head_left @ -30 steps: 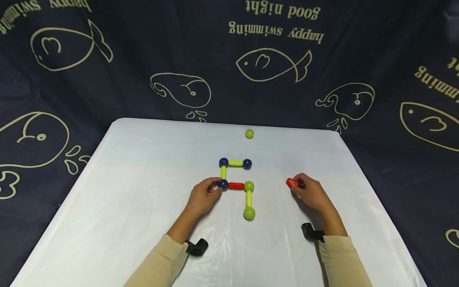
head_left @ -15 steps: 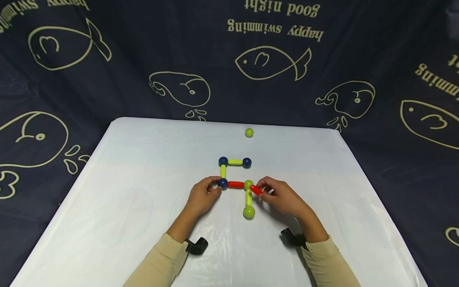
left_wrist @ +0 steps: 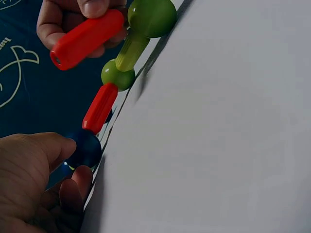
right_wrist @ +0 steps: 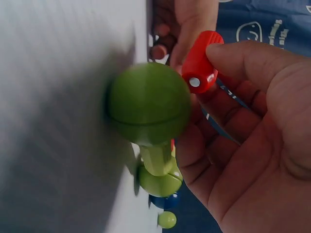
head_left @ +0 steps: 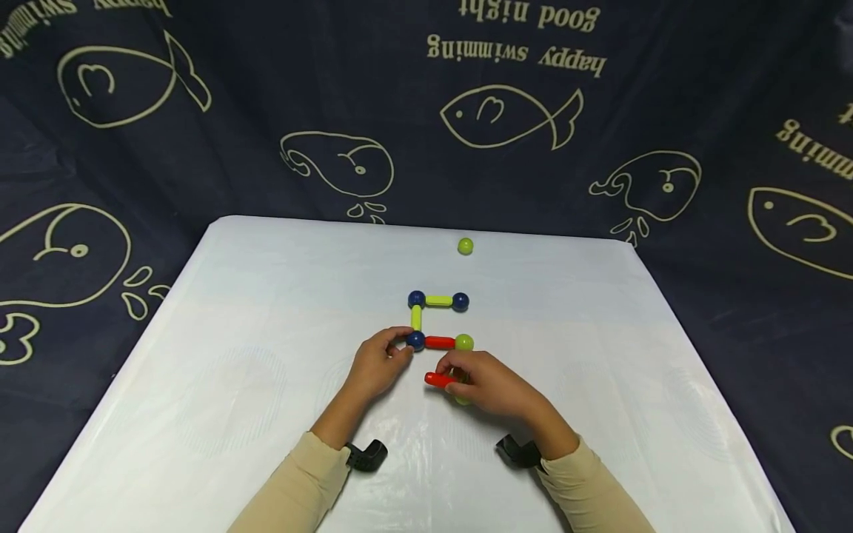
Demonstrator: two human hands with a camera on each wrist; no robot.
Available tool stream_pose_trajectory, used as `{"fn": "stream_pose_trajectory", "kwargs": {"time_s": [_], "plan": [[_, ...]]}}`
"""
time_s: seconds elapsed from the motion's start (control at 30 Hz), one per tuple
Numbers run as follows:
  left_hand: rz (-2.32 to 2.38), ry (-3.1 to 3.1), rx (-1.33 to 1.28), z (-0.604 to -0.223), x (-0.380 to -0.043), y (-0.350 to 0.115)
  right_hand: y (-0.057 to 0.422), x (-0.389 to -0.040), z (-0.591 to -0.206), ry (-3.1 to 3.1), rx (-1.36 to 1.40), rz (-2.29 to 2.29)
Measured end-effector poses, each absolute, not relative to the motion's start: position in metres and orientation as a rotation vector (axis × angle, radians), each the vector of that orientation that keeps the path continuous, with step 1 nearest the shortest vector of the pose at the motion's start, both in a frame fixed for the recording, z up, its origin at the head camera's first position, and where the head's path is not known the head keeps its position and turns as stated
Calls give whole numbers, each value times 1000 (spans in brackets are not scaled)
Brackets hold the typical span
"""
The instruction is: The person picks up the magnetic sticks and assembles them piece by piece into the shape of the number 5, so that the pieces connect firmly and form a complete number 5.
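Note:
My left hand (head_left: 375, 366) pinches a dark blue ball (head_left: 416, 341) between thumb and fingers. That ball is a corner of a flat chain of magnetic balls and rods on the table. From it a red rod (head_left: 440, 343) leads right to a green ball (head_left: 464, 342). A yellow-green rod (right_wrist: 156, 159) continues toward the near end, where a larger green ball (right_wrist: 148, 102) sits, mostly behind my right hand in the head view. Thumb and fingers of my right hand (head_left: 493, 381) pinch a second red rod (head_left: 437, 380), close beside that larger ball.
Yellow rods (head_left: 416, 318) link the gripped ball to a far blue ball (head_left: 416, 299) and on to another blue ball (head_left: 460, 301). A loose green ball (head_left: 466, 246) lies near the back of the white table (head_left: 280, 274). A dark printed cloth (head_left: 426, 178) hangs behind.
My right hand has carried the red rod leftward from the right side, past the middle green ball, then nearer the front. My left hand has stayed on the blue ball.

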State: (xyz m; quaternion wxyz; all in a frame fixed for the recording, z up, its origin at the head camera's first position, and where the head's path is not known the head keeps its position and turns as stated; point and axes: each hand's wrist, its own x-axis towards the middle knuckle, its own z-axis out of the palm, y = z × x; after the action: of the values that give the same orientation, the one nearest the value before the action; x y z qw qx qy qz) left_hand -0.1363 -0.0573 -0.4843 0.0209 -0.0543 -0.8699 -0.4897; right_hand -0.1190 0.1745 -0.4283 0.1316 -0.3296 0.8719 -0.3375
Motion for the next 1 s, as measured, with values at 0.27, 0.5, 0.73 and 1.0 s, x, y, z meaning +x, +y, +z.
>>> {"fn": "stream_pose_trajectory", "kwargs": {"time_s": [0.27, 0.5, 0.73, 1.0], "plan": [[-1537, -2696, -165, -484, -136, -57, 172, -116, -430, 2500, -977, -938], [-1537, -2699, -157, -483, -136, -57, 172, -117, -434, 2485, -1003, -948], [-1535, -2700, -158, -482, -136, -58, 173, -116, -435, 2499, -1000, -977], [-1536, -2706, -165, -482, -135, -58, 184, -114, -435, 2635, -902, -1056]]}}
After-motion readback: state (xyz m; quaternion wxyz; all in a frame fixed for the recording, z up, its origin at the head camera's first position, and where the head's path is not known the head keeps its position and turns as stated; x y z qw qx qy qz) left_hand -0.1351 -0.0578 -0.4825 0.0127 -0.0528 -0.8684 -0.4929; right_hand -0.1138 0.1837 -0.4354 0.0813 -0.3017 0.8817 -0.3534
